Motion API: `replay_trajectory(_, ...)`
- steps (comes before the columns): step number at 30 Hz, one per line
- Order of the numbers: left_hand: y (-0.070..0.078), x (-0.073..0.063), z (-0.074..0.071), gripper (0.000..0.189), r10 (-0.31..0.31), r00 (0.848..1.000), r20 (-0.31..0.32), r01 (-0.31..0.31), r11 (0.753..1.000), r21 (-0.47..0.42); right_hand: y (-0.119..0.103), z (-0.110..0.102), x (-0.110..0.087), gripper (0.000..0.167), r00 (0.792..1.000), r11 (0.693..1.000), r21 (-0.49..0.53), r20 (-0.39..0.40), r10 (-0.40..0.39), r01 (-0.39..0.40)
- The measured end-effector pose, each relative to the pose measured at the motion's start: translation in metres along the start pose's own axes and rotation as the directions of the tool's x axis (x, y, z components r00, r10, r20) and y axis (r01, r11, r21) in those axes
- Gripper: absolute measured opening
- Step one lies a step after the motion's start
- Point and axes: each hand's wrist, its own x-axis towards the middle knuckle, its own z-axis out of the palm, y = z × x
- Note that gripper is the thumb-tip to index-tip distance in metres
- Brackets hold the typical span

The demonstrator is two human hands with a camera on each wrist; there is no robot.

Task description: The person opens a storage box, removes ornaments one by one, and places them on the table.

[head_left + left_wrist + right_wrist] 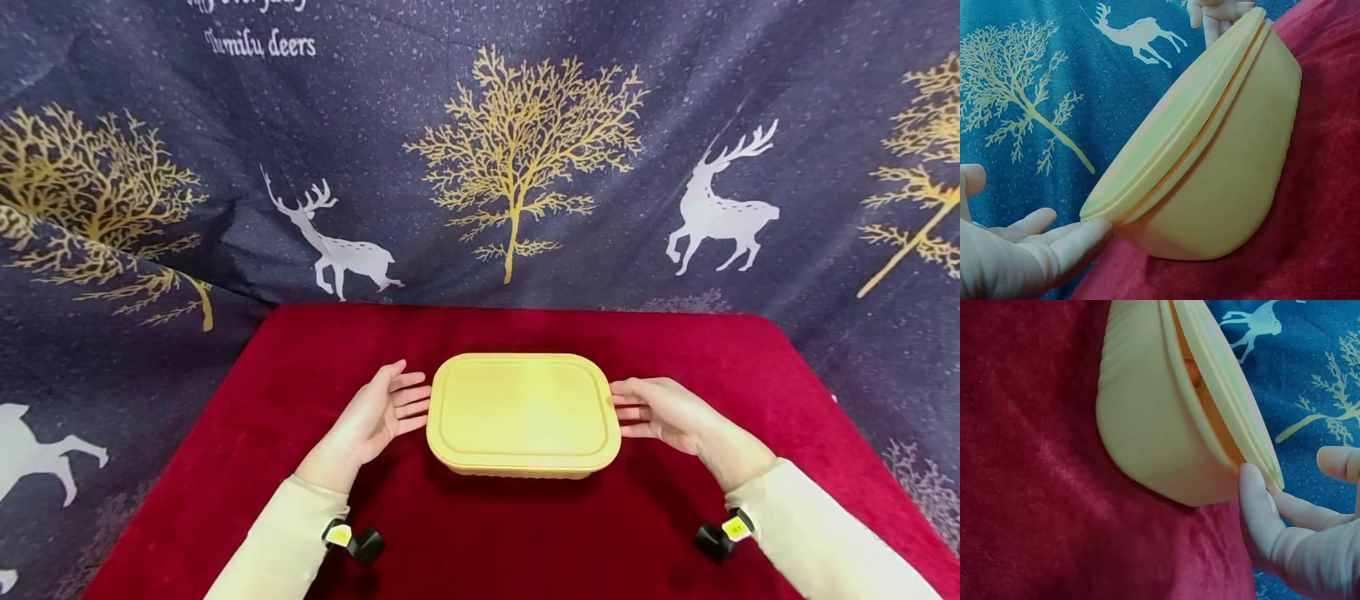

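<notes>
A yellow lidded box [1229, 175] sits on the red cloth, its long side toward me. Its lid [525, 408] covers the top, but a narrow gap shows beneath the lid's edge. Something orange [1194, 372] is visible through that gap in the right wrist view; its kind is unclear. My left hand [378, 412] is at the box's left end, straight fingers touching near the lid's rim. At the opposite end my right hand [663, 412] has its extended fingertips against the rim, thumb apart. Neither hand curls round the box.
Red velvety cloth [517, 542] covers the table under the box. Behind it hangs a dark blue curtain [450, 250] printed with white deer and golden trees. Small black cameras are strapped at both wrists, over pale sleeves [281, 537].
</notes>
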Motion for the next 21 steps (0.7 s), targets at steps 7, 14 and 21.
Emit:
replay_trajectory(7, 0.009, 0.000, -0.002, 0.061, 0.013, 1.000, -0.024, -0.013, 1.000, -0.013, -0.007, 0.001, -0.002, 0.049, 0.999, 0.999, -0.002, 0.022, -0.033, 0.033)
replay_trajectory(14, 0.014, 0.002, -0.012, 0.060, 0.042, 0.999, -0.021, -0.043, 0.999, -0.030, -0.011, 0.005, 0.002, 0.048, 0.998, 0.998, 0.039, 0.036, -0.050, 0.049)
replay_trajectory(21, 0.016, 0.002, -0.024, 0.061, 0.067, 0.997, -0.034, -0.068, 0.997, -0.038, -0.013, 0.015, 0.011, 0.052, 0.998, 0.996, 0.076, 0.038, -0.056, 0.053)
